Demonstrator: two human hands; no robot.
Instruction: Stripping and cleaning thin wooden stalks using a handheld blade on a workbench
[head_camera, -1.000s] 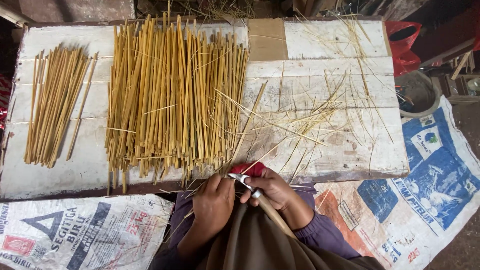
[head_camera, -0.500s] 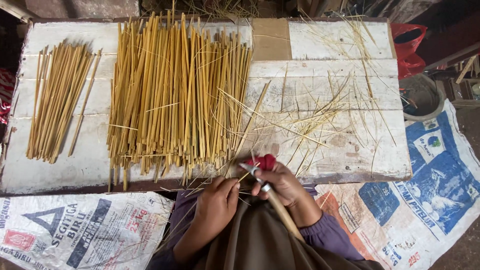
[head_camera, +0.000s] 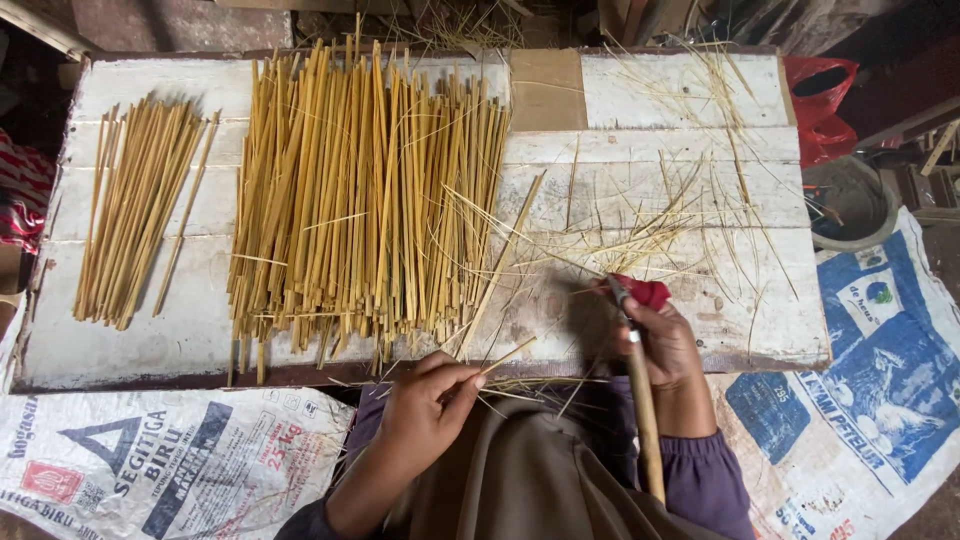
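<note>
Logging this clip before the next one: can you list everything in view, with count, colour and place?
Board: one, white, centre.
Big stick pile: one, yellow, on board, middle.
Small stick pile: one, yellow, board's left end.
Shavings: scattered, pale yellow, board's right.
Printed sacks: two, white and blue, on the ground at both sides.
Red bag: one, upper right.
Knife: one, wooden handle, in right hand.
Left hand: pinching a thin stick.
Right hand: gripping knife.

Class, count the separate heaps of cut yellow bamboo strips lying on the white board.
2. A small heap of yellow bamboo strips lies at the board's left end; a large heap of yellow bamboo strips lies beside it, towards the middle. Loose thin slivers are not counted.
</note>
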